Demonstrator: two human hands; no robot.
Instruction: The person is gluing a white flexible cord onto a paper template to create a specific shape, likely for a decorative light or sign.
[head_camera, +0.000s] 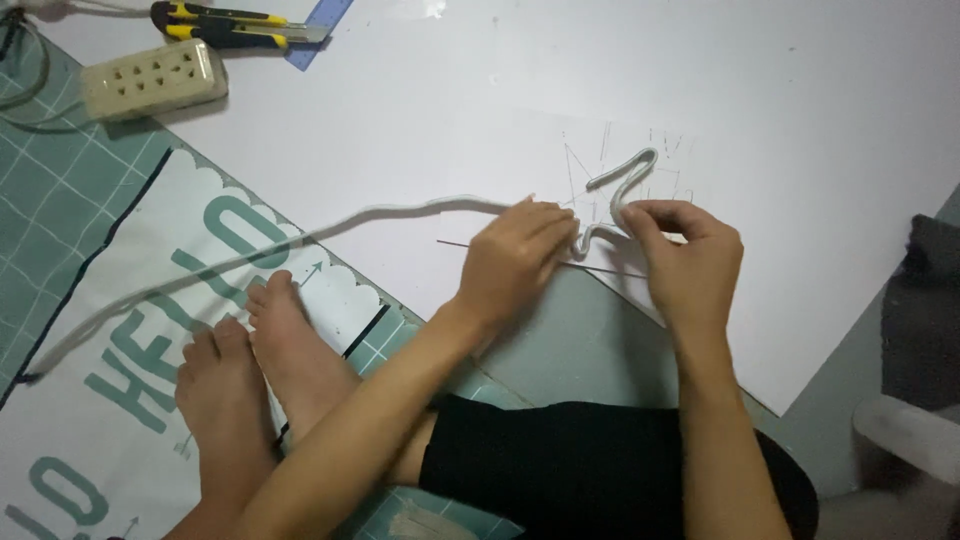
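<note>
A long white flexible strip (400, 212) runs from the lower left across a large white board (780, 120) and is bent into a zigzag (628, 180) over a pencilled star outline (580, 170). My left hand (515, 252) presses down on the strip just left of the bends. My right hand (685, 255) pinches the strip at a bend, fingertips against the board. A thin straight wire or rod (600, 268) lies on the board under both hands.
A beige power strip (155, 78), a yellow-and-black utility knife (235, 25) and a blue ruler (320, 25) lie at the top left. My bare feet (250, 370) rest on a green checked mat with white lettered panel (60, 210).
</note>
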